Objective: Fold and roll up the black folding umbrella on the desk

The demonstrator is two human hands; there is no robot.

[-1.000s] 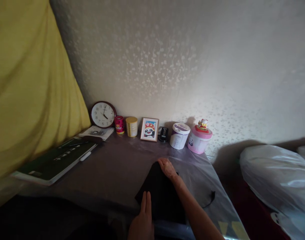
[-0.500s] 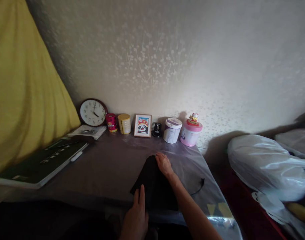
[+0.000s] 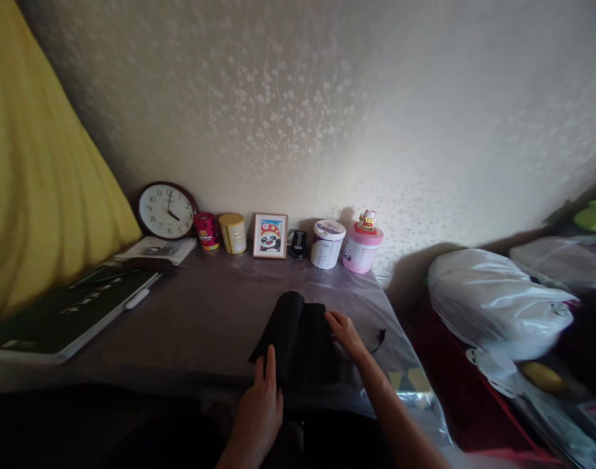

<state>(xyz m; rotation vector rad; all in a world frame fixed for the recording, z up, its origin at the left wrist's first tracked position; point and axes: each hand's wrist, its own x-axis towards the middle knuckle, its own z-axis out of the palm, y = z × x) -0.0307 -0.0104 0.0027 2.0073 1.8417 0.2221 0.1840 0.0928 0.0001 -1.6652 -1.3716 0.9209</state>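
Observation:
A folded black cloth (image 3: 298,339) lies near the front edge of the table, its left part raised in a rounded fold and its right part flatter. At its near left edge rests my left hand (image 3: 261,397), the index and middle fingers stretched out on the fabric. My right hand (image 3: 344,332) pinches the cloth's right edge between thumb and fingers. A thin black strap (image 3: 380,340) curls out on the table just right of my right wrist; whether it joins the cloth is hidden.
Along the wall stand a clock (image 3: 167,210), a red can (image 3: 207,232), a yellow-lidded can (image 3: 233,234), a framed panda picture (image 3: 270,236) and two tubs (image 3: 327,246). A large green book (image 3: 73,309) lies left; white plastic bags (image 3: 493,299) sit beyond the table's right edge.
My right hand has moved from the cloth's far top edge to its right side, and the cloth's right part now lies spread beside the raised fold. The view has shifted slightly.

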